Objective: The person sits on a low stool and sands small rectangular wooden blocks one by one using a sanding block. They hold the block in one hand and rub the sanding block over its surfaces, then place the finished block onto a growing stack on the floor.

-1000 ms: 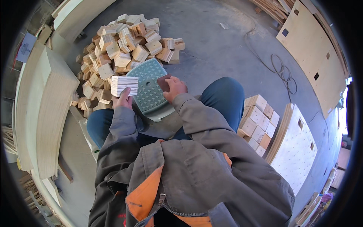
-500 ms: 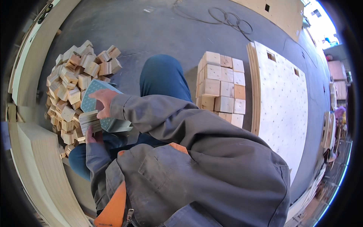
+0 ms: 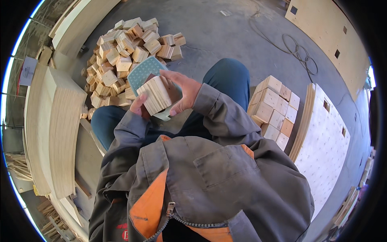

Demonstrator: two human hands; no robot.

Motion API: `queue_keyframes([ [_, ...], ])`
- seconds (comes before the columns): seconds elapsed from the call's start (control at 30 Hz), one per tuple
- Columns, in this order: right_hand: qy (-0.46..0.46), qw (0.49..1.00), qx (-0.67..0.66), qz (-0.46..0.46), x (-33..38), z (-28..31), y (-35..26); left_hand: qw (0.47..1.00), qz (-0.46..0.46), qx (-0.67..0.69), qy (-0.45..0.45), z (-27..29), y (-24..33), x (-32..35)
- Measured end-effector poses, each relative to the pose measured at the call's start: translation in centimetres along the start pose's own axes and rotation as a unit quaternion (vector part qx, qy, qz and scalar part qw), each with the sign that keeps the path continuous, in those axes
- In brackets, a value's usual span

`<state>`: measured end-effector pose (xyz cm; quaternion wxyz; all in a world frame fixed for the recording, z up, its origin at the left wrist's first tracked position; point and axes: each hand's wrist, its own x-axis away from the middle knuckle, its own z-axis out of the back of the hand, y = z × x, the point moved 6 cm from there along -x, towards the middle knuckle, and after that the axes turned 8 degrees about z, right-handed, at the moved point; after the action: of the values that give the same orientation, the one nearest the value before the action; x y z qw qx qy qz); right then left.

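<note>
A striped, layered wood block [image 3: 154, 96] is held up between my two hands, above a light-blue plastic stool [image 3: 150, 64] with a dotted top. My left hand [image 3: 140, 108] closes on the block's left lower side. Around its right side curls my right hand [image 3: 184, 92], thumb low and fingers along the far upper edge. Part of the stool is hidden behind the block and hands. Just beyond lies a loose heap of similar wood blocks [image 3: 117, 56].
Right of my knee stands a neat stack of wood blocks [image 3: 277, 105], beside a pile of pale boards [image 3: 326, 141] with square holes. At left rise thick stacked sheets [image 3: 60, 133]. A cable [image 3: 296, 52] lies coiled on the grey floor.
My view has swung, so the scene sits further right. My right hand has come from the stool top and block's far edge to wrap the block's right side; the block is turned and raised.
</note>
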<state>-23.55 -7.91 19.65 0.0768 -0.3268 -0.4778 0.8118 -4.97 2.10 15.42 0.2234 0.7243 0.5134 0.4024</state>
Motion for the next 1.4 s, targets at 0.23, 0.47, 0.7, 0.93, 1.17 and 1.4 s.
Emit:
queue_keyframes([
  [0.23, 0.008, 0.998, 0.056, 0.01, -1.9, -2.9, 0.5, 0.999, -0.023, 0.022, -0.026, 1.5, 0.1, 0.7],
  [0.47, 0.139, 0.981, -0.085, -0.107, -0.9, -1.4, 2.4, 0.997, 0.044, -0.002, -0.059, 5.2, -0.4, -1.1],
  [0.7, 0.398, 0.889, -0.222, -0.049, 3.9, 11.7, -1.7, 0.984, 0.02, 0.041, 0.169, 11.2, -1.1, -2.5],
  [0.93, 0.638, 0.738, -0.111, -0.187, 25.1, 18.7, -5.2, 0.991, -0.017, 0.01, 0.132, 8.1, 0.5, -2.1],
  [1.17, 0.716, 0.509, -0.181, -0.442, 44.0, 2.8, 3.0, 0.992, 0.017, -0.032, 0.12, 8.8, -0.4, -1.5],
  [1.4, 0.694, 0.349, -0.359, -0.517, 52.3, -8.3, 9.8, 0.983, 0.051, -0.071, 0.162, 9.3, -1.6, -2.6],
])
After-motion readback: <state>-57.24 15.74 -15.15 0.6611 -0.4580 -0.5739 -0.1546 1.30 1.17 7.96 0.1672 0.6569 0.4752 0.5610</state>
